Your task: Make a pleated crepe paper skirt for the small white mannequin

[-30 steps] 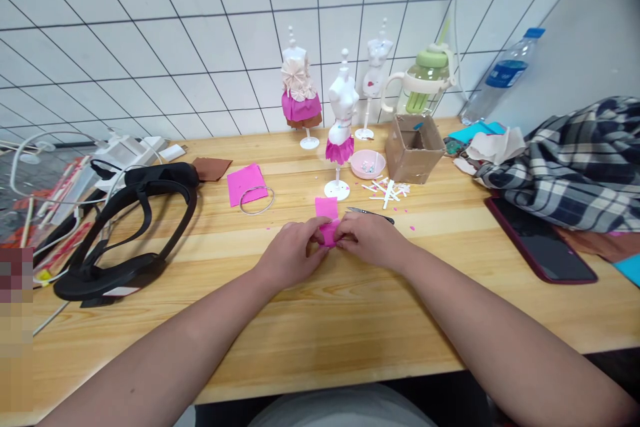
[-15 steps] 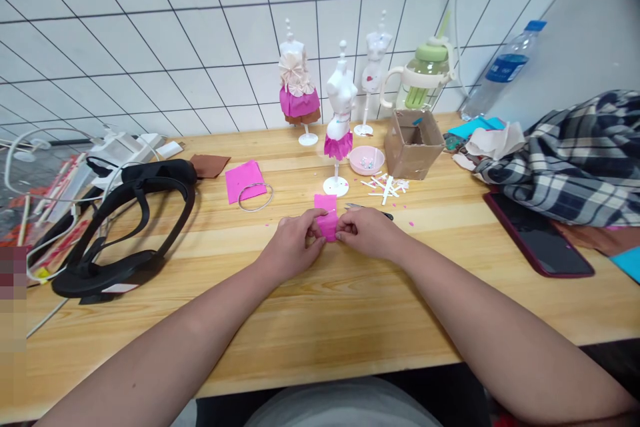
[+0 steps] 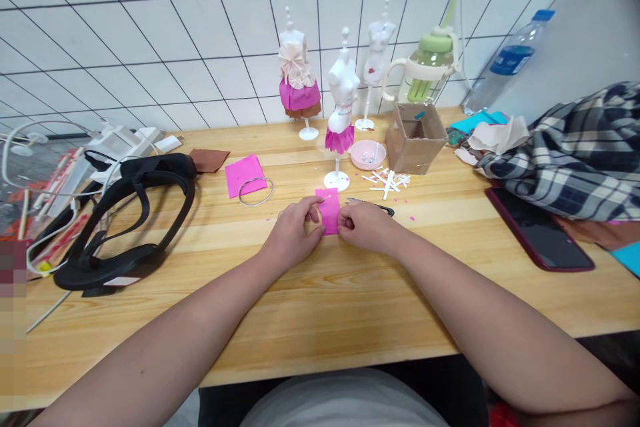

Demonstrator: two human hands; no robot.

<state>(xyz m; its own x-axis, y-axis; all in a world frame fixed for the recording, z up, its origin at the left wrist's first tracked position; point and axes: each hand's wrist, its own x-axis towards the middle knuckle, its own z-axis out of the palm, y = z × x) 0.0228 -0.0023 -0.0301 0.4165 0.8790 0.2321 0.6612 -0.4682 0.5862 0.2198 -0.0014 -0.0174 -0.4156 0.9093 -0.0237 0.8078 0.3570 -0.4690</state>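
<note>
A small rectangle of pink crepe paper [image 3: 329, 212] lies on the wooden table, with a short white strip near its upper edge. My left hand [image 3: 294, 230] rests at its left side, index fingertip near the top corner and thumb at the lower edge, the two spread apart. Curled fingers of my right hand [image 3: 367, 225] close on the paper's right edge. Partly behind the right hand lies a metal-tipped tool [image 3: 384, 209] with a black handle. Just beyond the paper stands a white mini mannequin [image 3: 344, 90] wearing a ruffled pink skirt [image 3: 339, 139].
Two more mannequins stand behind, one dressed [image 3: 299, 73]. A pink bowl [image 3: 356, 161], white paper strips [image 3: 387, 181], a cardboard box [image 3: 415, 153] and a phone [image 3: 540, 230] are right. Leftward lie pink sheets [image 3: 239, 177], a wire ring [image 3: 256, 203] and a black headset [image 3: 120, 273].
The pink paper lies flatter, with more of its surface showing. My left index finger and thumb have spread further apart. The view has tilted slightly.
</note>
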